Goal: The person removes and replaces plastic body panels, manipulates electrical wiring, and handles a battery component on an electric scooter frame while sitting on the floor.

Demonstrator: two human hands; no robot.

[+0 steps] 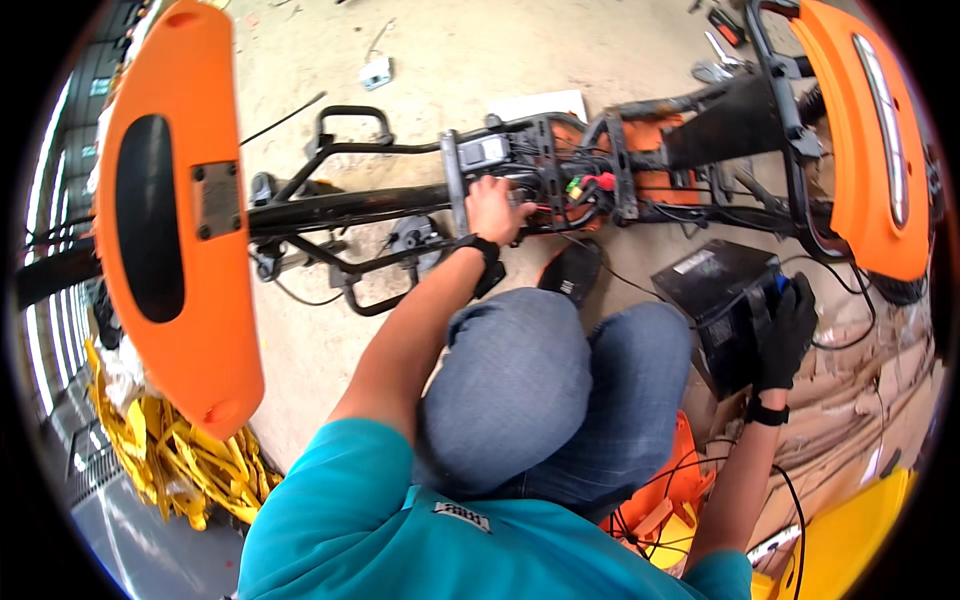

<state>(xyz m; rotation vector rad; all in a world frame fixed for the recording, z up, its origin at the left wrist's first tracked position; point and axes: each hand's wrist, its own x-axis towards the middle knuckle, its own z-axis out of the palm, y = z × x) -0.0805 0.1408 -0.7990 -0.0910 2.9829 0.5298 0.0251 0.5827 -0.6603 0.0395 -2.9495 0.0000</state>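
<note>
My left hand (495, 212), bare with a dark wristband, is on the middle of a black tubular vehicle frame (350, 205). Its fingers curl over the frame beside a small grey box (484, 152), and the thumb points toward the wiring (590, 187). My right hand (787, 335) wears a black glove. It is closed at the end of a black box-shaped battery (715, 300), where a bit of blue shows beside the fingers. The battery stands tilted on the floor to the right of my knees. The fingers' far side is hidden.
Orange body panels stand at the left (180, 220) and right (865, 140) ends of the frame. Flattened cardboard (850, 410) lies at the right, yellow parts (180, 450) at the lower left. A black cable (800, 520) loops near my right forearm. Tools (712, 70) lie beyond the frame.
</note>
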